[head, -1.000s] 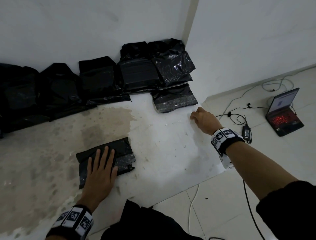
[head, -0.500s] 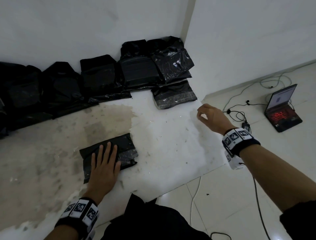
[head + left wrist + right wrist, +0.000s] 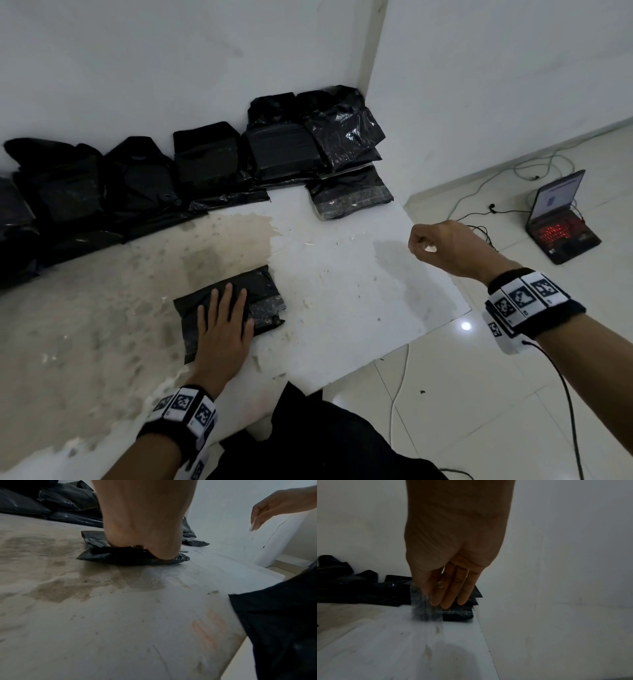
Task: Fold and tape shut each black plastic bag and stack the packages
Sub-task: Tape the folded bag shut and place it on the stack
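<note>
Under left fingers (image 3: 224,301): folded bag (image 3: 263,291).

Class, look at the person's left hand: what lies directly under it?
Under the left hand lies a folded black plastic bag on the stained white board, palm flat. Its contents and the patch beneath the palm are hidden.

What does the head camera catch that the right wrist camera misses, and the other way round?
Only the head view shows the left hand pressing flat on the folded black bag, the open laptop on the floor, and the wrist bands. Only the right wrist view shows the strip of clear tape hanging from the right hand, pinched at its fingers. Both show the white board, the taped package near its far corner, and the dark packages along the wall.
</note>
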A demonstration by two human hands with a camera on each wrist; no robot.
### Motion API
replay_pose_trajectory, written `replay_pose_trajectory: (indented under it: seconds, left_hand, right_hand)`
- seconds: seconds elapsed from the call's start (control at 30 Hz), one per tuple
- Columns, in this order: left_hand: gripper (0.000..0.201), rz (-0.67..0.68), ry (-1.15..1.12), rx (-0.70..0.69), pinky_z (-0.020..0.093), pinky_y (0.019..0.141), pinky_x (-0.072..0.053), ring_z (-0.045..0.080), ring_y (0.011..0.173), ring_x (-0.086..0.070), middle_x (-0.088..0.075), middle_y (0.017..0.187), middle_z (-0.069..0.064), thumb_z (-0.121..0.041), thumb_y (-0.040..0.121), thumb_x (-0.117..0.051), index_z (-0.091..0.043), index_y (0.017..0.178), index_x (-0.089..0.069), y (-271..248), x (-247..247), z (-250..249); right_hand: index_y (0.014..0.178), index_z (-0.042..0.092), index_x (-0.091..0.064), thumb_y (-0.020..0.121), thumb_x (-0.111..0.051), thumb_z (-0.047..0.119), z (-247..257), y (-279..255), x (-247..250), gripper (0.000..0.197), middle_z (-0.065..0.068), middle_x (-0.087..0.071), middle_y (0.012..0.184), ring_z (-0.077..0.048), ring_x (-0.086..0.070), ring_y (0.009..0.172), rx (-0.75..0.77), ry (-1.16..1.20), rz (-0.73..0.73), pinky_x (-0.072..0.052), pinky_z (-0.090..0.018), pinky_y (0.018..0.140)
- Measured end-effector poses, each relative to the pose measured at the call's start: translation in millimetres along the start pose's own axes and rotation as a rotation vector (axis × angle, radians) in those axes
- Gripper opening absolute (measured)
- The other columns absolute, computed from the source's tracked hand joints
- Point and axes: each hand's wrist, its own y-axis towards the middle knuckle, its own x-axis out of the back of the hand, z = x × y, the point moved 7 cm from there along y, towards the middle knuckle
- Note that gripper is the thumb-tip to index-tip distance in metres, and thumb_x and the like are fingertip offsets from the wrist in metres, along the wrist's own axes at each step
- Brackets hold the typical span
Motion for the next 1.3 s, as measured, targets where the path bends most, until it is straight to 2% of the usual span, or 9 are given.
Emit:
replay_pose_trajectory:
  seconds: [0.33,0.47,0.53,0.63,0.7,0.87,0.97,1.13,1.3]
  left_hand:
    - [0.048,-0.032,-0.123,-0.013,0.063,0.116,-0.025,0.034,0.148,-0.024,-0.047,0.140,0.009,-0.044,0.096,-0.029,-0.019,0.124,-0.059,1,13,-7]
    - [0.053,0.003,-0.269,-0.012,0.060,0.116,-0.025,0.028,0.148,-0.025,-0.050,0.138,0.004,-0.051,0.096,-0.028,-0.022,0.125,-0.061,-2,20,-8]
    - [0.054,-0.053,-0.460,-0.011,0.052,0.116,-0.031,0.014,0.140,-0.036,-0.054,0.134,0.000,-0.055,0.098,-0.029,-0.021,0.128,-0.060,-3,40,-15]
    - [0.062,-0.002,-0.832,0.025,0.016,0.108,-0.034,-0.013,0.128,-0.040,-0.047,0.140,-0.020,-0.076,0.093,-0.029,-0.038,0.140,-0.044,-2,77,-31]
    - [0.062,0.083,-0.962,0.020,0.007,0.099,-0.037,-0.014,0.125,-0.047,-0.051,0.136,-0.032,-0.084,0.085,-0.035,-0.048,0.135,-0.045,-2,100,-44]
    - [0.028,0.163,-1.019,0.107,0.031,0.085,-0.058,0.013,0.093,-0.073,-0.076,0.100,-0.006,-0.046,0.088,-0.070,-0.027,0.109,-0.069,-7,112,-37]
    - [0.015,0.149,-1.043,0.211,0.028,0.073,-0.056,0.020,0.085,-0.075,-0.077,0.092,0.005,-0.012,0.102,-0.056,-0.015,0.101,-0.071,-21,105,-12]
    - [0.024,0.252,-1.089,0.382,0.030,0.075,-0.061,0.022,0.088,-0.075,-0.077,0.101,0.006,-0.017,0.105,-0.049,-0.010,0.111,-0.071,-48,96,28]
    - [0.020,0.203,-1.107,0.538,0.022,0.059,-0.055,0.014,0.069,-0.071,-0.075,0.089,0.010,-0.015,0.102,-0.057,-0.003,0.104,-0.073,-67,87,61]
  right_hand:
    - [0.081,0.031,-0.061,0.090,-0.074,0.033,89,18,39,0.016,0.011,-0.069,0.073,-0.008,-0.067,0.070,0.143,0.255,-0.001,-0.058,-0.040,0.071]
    - [0.082,0.016,-0.065,0.092,-0.075,0.019,140,35,35,0.014,0.002,-0.071,0.072,-0.016,-0.071,0.070,0.161,0.539,-0.017,-0.060,-0.037,0.073]
    - [0.085,0.010,-0.066,0.092,-0.074,0.015,163,42,28,0.012,-0.006,-0.071,0.074,-0.023,-0.073,0.071,0.151,0.721,-0.009,-0.062,-0.038,0.074]
    - [0.091,0.003,-0.067,0.094,-0.072,0.013,192,53,13,0.012,-0.012,-0.073,0.077,-0.029,-0.074,0.072,0.140,0.886,0.019,-0.063,-0.043,0.074]
    - [0.093,0.000,-0.067,0.094,-0.071,0.012,208,60,3,0.013,-0.013,-0.073,0.078,-0.029,-0.074,0.071,0.128,0.946,0.025,-0.063,-0.044,0.074]
    - [0.092,0.004,-0.069,0.094,-0.071,0.011,229,68,-28,0.008,-0.015,-0.074,0.080,-0.030,-0.074,0.068,0.011,1.030,-0.012,-0.063,-0.044,0.074]
    - [0.090,0.008,-0.070,0.094,-0.072,0.013,229,68,-50,0.006,-0.011,-0.075,0.077,-0.030,-0.074,0.067,-0.065,1.041,-0.035,-0.063,-0.040,0.071]
    - [0.093,0.001,-0.069,0.094,-0.070,0.012,211,54,-95,0.011,-0.017,-0.075,0.079,-0.027,-0.074,0.068,-0.279,1.091,-0.038,-0.060,-0.032,0.065]
    - [0.085,0.007,-0.071,0.094,-0.068,0.010,197,31,-141,0.010,-0.019,-0.075,0.080,-0.026,-0.072,0.070,-0.441,1.121,-0.035,-0.059,-0.032,0.064]
